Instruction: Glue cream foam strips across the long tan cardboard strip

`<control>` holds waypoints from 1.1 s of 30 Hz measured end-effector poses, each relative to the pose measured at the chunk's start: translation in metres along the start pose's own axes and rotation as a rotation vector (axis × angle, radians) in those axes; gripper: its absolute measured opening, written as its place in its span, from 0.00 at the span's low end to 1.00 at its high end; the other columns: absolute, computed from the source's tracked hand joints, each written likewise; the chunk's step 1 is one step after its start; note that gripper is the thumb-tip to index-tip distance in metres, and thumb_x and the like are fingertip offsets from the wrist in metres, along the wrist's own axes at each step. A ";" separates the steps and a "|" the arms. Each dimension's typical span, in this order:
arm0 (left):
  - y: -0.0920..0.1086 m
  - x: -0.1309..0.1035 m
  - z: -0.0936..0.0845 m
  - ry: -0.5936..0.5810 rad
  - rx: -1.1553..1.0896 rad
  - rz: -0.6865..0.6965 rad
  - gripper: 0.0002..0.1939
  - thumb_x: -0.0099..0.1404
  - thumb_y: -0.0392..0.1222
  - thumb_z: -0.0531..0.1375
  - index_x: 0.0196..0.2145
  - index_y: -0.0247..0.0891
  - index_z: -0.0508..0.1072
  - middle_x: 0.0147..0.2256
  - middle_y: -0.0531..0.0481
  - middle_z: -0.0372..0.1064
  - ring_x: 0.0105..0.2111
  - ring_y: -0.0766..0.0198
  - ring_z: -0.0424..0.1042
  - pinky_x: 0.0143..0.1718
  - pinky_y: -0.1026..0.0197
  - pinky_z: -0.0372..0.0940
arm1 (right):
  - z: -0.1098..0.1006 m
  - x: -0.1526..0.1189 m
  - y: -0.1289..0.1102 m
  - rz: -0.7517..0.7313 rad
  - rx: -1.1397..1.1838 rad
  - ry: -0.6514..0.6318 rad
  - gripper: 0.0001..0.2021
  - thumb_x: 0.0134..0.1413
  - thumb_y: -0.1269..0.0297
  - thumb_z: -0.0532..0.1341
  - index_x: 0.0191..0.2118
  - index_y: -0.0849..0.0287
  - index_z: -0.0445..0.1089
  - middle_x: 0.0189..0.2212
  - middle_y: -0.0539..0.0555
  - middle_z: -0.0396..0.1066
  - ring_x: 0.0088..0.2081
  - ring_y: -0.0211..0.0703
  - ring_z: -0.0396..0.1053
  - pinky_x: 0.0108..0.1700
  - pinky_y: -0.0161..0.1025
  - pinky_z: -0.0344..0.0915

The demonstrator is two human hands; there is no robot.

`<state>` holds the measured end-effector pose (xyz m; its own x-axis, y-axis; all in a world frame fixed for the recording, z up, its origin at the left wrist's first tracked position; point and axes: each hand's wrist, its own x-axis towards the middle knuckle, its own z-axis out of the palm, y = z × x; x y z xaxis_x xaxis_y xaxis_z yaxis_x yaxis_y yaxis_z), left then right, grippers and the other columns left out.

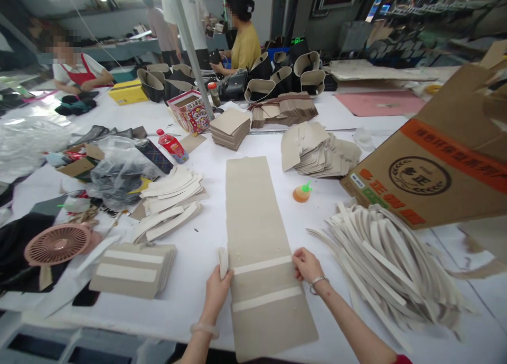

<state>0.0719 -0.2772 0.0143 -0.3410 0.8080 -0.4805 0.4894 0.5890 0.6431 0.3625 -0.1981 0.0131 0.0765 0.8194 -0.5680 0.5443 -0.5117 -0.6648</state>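
Note:
A long beige cardboard panel [253, 216] lies lengthwise on the white table [206, 258] in front of me. Two white strips cross it; the upper white strip [262, 265] runs between my hands and the lower white strip [266, 299] sits nearer to me. My left hand [217, 291] presses the left end of the upper strip at the panel's edge, with a folded bit of strip sticking up above the fingers. My right hand [306, 264] pinches the strip's right end at the panel's right edge.
A heap of white strips [384, 258] lies to the right, below a tilted cardboard box [431, 163]. At left are a stack of finished panels [132, 269], loose strips [170, 200] and a pink fan [57, 243]. Card stacks [229, 127] and seated people [243, 36] are beyond.

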 end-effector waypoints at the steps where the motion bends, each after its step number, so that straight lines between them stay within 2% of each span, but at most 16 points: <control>1: -0.001 -0.001 -0.002 -0.008 -0.026 0.007 0.17 0.58 0.51 0.53 0.34 0.33 0.67 0.32 0.43 0.70 0.33 0.57 0.69 0.36 0.59 0.60 | -0.003 -0.001 -0.002 -0.028 -0.009 0.018 0.04 0.49 0.66 0.53 0.28 0.59 0.59 0.16 0.45 0.63 0.16 0.33 0.62 0.19 0.29 0.54; 3: -0.001 -0.005 -0.007 -0.021 -0.072 0.024 0.19 0.58 0.53 0.53 0.35 0.33 0.67 0.31 0.45 0.70 0.32 0.58 0.68 0.35 0.60 0.60 | -0.005 -0.007 -0.012 -0.101 -0.026 0.049 0.06 0.48 0.64 0.55 0.26 0.60 0.61 0.16 0.46 0.62 0.19 0.34 0.62 0.23 0.30 0.55; 5: 0.003 -0.010 -0.012 -0.044 -0.111 0.051 0.21 0.58 0.56 0.53 0.36 0.33 0.67 0.30 0.46 0.69 0.31 0.58 0.68 0.34 0.60 0.61 | 0.002 -0.016 -0.030 -0.186 -0.025 0.036 0.07 0.48 0.62 0.56 0.28 0.61 0.64 0.18 0.47 0.63 0.23 0.35 0.62 0.28 0.31 0.57; 8: 0.021 -0.020 -0.015 -0.112 -0.162 0.124 0.21 0.59 0.57 0.53 0.36 0.34 0.67 0.29 0.48 0.68 0.30 0.61 0.66 0.33 0.62 0.60 | 0.029 -0.036 -0.065 -0.307 0.008 -0.070 0.14 0.48 0.61 0.58 0.40 0.60 0.68 0.27 0.48 0.69 0.24 0.33 0.63 0.30 0.31 0.60; 10: 0.036 -0.028 -0.015 -0.184 -0.203 0.180 0.20 0.60 0.56 0.53 0.36 0.34 0.67 0.28 0.50 0.66 0.29 0.63 0.65 0.32 0.63 0.60 | 0.050 -0.051 -0.087 -0.409 0.047 -0.159 0.21 0.47 0.63 0.59 0.49 0.57 0.66 0.37 0.50 0.69 0.24 0.31 0.63 0.32 0.31 0.62; 11: 0.044 -0.033 -0.015 -0.220 -0.226 0.199 0.20 0.60 0.56 0.53 0.37 0.34 0.67 0.27 0.51 0.65 0.28 0.64 0.64 0.31 0.63 0.60 | 0.059 -0.057 -0.096 -0.468 0.053 -0.189 0.22 0.46 0.65 0.60 0.50 0.56 0.66 0.39 0.51 0.69 0.25 0.31 0.63 0.33 0.31 0.62; 13: 0.055 -0.039 -0.014 -0.268 -0.270 0.208 0.20 0.61 0.55 0.53 0.38 0.34 0.66 0.25 0.53 0.63 0.26 0.66 0.61 0.29 0.64 0.58 | 0.072 -0.066 -0.106 -0.559 0.043 -0.187 0.19 0.45 0.69 0.60 0.48 0.56 0.69 0.37 0.51 0.69 0.27 0.32 0.63 0.35 0.32 0.62; 15: 0.059 -0.043 -0.011 -0.278 -0.299 0.185 0.20 0.62 0.56 0.52 0.39 0.33 0.65 0.24 0.54 0.61 0.24 0.67 0.59 0.27 0.65 0.57 | 0.077 -0.072 -0.108 -0.591 0.032 -0.126 0.14 0.46 0.72 0.58 0.41 0.57 0.72 0.32 0.51 0.69 0.29 0.33 0.64 0.35 0.32 0.61; 17: 0.057 -0.042 -0.009 -0.278 -0.309 0.167 0.20 0.62 0.55 0.52 0.39 0.33 0.64 0.23 0.55 0.60 0.23 0.67 0.59 0.27 0.65 0.57 | 0.076 -0.074 -0.106 -0.595 0.047 -0.079 0.11 0.47 0.72 0.58 0.39 0.58 0.72 0.31 0.51 0.69 0.30 0.34 0.64 0.35 0.32 0.61; 23: 0.058 -0.037 -0.006 -0.315 -0.286 0.227 0.18 0.64 0.53 0.51 0.39 0.34 0.65 0.25 0.53 0.62 0.26 0.66 0.62 0.30 0.64 0.59 | 0.072 -0.072 -0.102 -0.599 0.100 -0.150 0.18 0.46 0.72 0.60 0.46 0.55 0.70 0.34 0.51 0.69 0.29 0.33 0.65 0.35 0.31 0.62; 26: 0.066 -0.036 -0.006 -0.311 -0.268 0.246 0.17 0.64 0.53 0.51 0.38 0.34 0.65 0.25 0.53 0.63 0.27 0.66 0.63 0.31 0.65 0.59 | 0.071 -0.072 -0.105 -0.609 0.124 -0.109 0.15 0.47 0.73 0.59 0.43 0.56 0.71 0.32 0.50 0.69 0.30 0.33 0.65 0.35 0.31 0.62; 28: 0.068 -0.035 -0.006 -0.311 -0.279 0.228 0.17 0.63 0.52 0.52 0.38 0.35 0.65 0.25 0.53 0.64 0.26 0.66 0.63 0.29 0.65 0.59 | 0.069 -0.072 -0.106 -0.614 0.139 -0.060 0.09 0.47 0.73 0.59 0.36 0.59 0.71 0.32 0.51 0.69 0.30 0.33 0.65 0.35 0.30 0.61; 30: 0.063 -0.034 -0.009 -0.334 -0.304 0.197 0.17 0.62 0.53 0.53 0.37 0.35 0.65 0.25 0.53 0.64 0.23 0.68 0.61 0.25 0.66 0.58 | 0.062 -0.071 -0.103 -0.570 0.133 -0.034 0.03 0.49 0.70 0.58 0.28 0.61 0.68 0.28 0.50 0.69 0.28 0.32 0.65 0.32 0.30 0.60; 33: 0.044 -0.030 -0.019 -0.375 -0.287 0.147 0.18 0.60 0.55 0.54 0.33 0.34 0.65 0.25 0.52 0.65 0.19 0.69 0.59 0.20 0.66 0.56 | 0.046 -0.062 -0.091 -0.403 0.157 -0.079 0.09 0.51 0.62 0.57 0.25 0.61 0.62 0.18 0.47 0.65 0.21 0.31 0.64 0.26 0.29 0.58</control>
<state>0.0884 -0.2754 0.0681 0.0536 0.8527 -0.5197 0.2516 0.4921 0.8334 0.2696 -0.2141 0.0864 -0.1835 0.9425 -0.2792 0.3836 -0.1929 -0.9031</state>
